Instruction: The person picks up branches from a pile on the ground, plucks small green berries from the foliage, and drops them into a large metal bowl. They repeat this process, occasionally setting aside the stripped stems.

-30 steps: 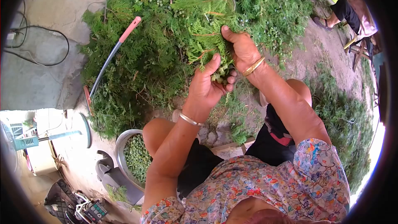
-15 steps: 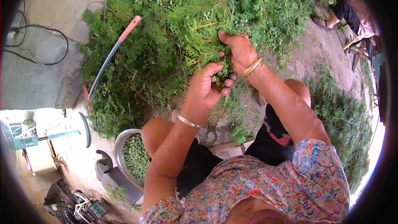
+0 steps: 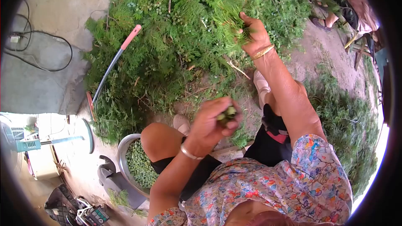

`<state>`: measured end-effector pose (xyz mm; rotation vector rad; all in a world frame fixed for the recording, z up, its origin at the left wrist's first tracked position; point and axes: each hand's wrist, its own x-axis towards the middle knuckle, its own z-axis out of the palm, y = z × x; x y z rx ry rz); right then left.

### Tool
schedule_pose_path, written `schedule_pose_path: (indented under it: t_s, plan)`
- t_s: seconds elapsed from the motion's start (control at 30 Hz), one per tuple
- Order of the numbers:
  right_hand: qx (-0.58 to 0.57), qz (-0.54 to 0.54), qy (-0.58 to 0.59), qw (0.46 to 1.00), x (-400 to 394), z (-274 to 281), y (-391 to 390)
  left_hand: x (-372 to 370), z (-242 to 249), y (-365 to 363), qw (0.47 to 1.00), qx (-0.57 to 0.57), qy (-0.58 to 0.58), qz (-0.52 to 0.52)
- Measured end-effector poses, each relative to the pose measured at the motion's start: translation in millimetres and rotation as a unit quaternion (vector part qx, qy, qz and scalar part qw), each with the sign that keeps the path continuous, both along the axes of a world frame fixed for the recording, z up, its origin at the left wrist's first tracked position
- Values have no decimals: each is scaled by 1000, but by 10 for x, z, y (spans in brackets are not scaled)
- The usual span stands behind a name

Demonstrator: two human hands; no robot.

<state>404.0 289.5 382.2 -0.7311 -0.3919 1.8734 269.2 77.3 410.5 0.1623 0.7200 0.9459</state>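
Left hand (image 3: 211, 126) cupped shut on small green seed cones (image 3: 226, 114), right hand (image 3: 253, 33) gripping feathery green cypress branch (image 3: 228, 10) for steadying.

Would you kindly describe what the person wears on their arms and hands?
Both forearms are bare. The left hand has a thin silver bangle at its wrist; the right hand has a gold bangle. Short sleeves of a floral blouse, multicoloured on pale cloth, cover the upper arms. No gloves.

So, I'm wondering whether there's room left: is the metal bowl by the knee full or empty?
Largely full: the metal bowl holds small green seed pods heaped near its rim, partly hidden behind the knee.
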Motion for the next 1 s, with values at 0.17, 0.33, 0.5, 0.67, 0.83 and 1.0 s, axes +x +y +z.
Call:
schedule_pose_path:
  t_s: [0.17, 0.33, 0.5, 0.67, 0.83, 1.0]
  plan:
    - [-33, -34, 98, 994, 109, 316, -165, -965, 66, -593, 967, 151, -24, 203]
    - [58, 3, 28, 998, 178, 317, -205, -1943, -239, -1667, 883, 86, 149, 436]
    - [153, 32, -17, 988, 231, 349, -429, -2257, -982, -2570, 424, -177, 856, 238]
    - [63, 31, -83, 994, 225, 310, -739, -2135, -511, -2547, 468, -156, 861, 122]
    - [273, 102, -216, 932, 295, 209, -971, -1891, -198, -2050, 208, -24, 971, 112]
    - [476, 84, -408, 774, 253, 268, -1486, -1081, 443, -1328, 628, 237, 696, 257]
